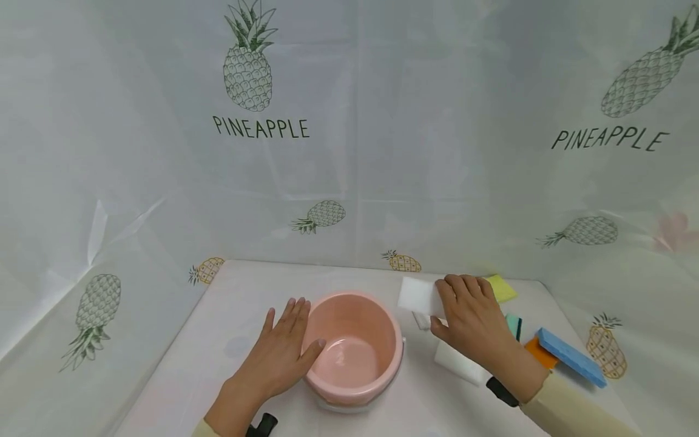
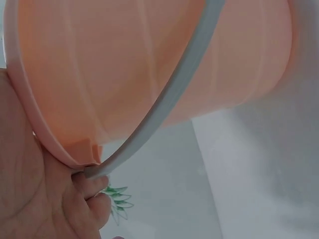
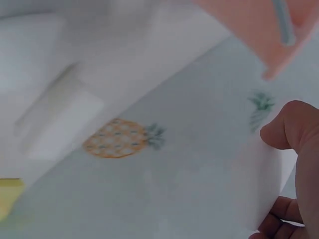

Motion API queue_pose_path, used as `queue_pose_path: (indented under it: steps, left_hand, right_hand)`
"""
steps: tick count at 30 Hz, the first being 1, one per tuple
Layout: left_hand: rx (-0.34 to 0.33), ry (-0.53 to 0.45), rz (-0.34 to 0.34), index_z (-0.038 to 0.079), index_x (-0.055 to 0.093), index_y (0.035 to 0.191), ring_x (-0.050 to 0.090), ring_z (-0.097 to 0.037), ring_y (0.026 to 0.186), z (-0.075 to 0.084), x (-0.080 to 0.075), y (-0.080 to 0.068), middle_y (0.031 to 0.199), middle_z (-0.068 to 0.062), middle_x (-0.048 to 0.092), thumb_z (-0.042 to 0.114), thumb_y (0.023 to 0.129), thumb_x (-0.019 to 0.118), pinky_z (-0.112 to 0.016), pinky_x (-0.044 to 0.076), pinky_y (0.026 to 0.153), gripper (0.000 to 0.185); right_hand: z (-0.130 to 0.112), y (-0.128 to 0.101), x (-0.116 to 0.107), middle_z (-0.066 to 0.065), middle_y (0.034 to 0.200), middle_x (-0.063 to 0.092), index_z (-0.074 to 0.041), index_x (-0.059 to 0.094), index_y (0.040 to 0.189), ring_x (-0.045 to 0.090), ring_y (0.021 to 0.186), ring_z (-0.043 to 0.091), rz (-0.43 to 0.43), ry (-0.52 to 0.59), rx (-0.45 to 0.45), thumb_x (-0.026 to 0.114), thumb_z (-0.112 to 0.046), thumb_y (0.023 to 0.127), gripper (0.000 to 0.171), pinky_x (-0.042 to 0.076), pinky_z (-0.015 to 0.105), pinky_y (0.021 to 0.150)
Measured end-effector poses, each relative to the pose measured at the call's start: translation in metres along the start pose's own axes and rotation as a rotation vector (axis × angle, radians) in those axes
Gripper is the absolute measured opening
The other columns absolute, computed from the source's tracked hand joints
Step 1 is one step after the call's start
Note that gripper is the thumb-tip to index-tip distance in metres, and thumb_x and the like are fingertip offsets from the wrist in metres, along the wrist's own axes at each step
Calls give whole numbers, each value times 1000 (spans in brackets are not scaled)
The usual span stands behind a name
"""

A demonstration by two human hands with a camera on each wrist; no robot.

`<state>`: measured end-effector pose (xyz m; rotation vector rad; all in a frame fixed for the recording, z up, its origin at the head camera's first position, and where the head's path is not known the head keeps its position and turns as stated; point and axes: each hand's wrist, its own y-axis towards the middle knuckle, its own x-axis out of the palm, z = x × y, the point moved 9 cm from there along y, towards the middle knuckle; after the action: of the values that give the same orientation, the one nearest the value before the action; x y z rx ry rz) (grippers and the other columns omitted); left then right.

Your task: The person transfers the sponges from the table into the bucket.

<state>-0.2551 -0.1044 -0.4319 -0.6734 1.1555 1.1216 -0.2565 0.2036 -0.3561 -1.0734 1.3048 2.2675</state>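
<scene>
A pink bucket (image 1: 349, 346) with a grey handle (image 2: 164, 99) stands upright on the table. My left hand (image 1: 278, 352) lies against the left of its rim, fingers straight; the left wrist view shows the palm at the rim beside the handle's joint. To the bucket's right, my right hand (image 1: 472, 315) pinches a flat white sponge (image 1: 418, 295) between thumb and fingers. In the right wrist view that white sponge (image 3: 259, 174) is held up in front of the curtain. Below the right hand lies a white block (image 1: 459, 362), partly hidden by it.
On the right of the white table (image 1: 262, 282) lie a yellow piece (image 1: 501, 288), a green sponge (image 1: 513, 325), an orange piece (image 1: 540, 352) and a long blue sponge (image 1: 572, 357). A small white piece (image 1: 422, 320) sits near the bucket. A pineapple-print sheet (image 1: 382, 152) hangs behind.
</scene>
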Motion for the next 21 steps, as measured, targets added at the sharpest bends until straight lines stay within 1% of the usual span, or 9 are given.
queue_pose_path:
  steps: [4,7,10,13,15,21]
  left_hand:
    - [-3,46,2,0,29,165,19,-35,163,1,-4,-1,172,-18,28,63,108,40,-67,11,129,86]
    - [-4,73,17,-2,31,164,22,-36,162,2,-7,-1,171,-20,30,58,108,45,-68,12,128,83]
    - [-7,92,27,-2,31,164,22,-37,162,3,-10,-2,171,-20,30,55,108,48,-67,12,128,81]
    - [-10,108,31,-2,31,164,22,-37,162,3,-10,-1,172,-19,30,55,108,48,-68,11,129,81]
    - [-17,118,32,-2,32,164,21,-36,162,3,-10,-1,172,-19,30,56,108,46,-67,11,129,81]
    - [-32,134,39,-3,34,163,22,-36,162,5,-12,0,171,-20,31,58,108,44,-69,11,128,82]
  right_hand:
    - [-24,33,-7,19,110,63,4,60,117,58,103,40,-2,71,-9,74,-35,81,55,48,56,91]
    - [-47,51,-4,13,110,63,0,61,117,57,103,34,-51,119,-25,75,-39,82,54,48,52,92]
    - [-70,63,3,9,107,63,-4,63,112,56,99,30,-110,146,-66,77,-42,78,53,48,48,90]
    - [-91,68,14,5,102,62,-7,64,106,53,94,26,-166,147,-118,78,-45,76,50,46,42,87]
    - [-102,69,23,4,101,62,-9,64,104,52,94,25,-200,140,-157,78,-47,77,50,45,41,86]
    - [-121,66,46,2,102,62,-11,63,105,53,96,23,-304,126,-240,78,-54,81,52,46,39,90]
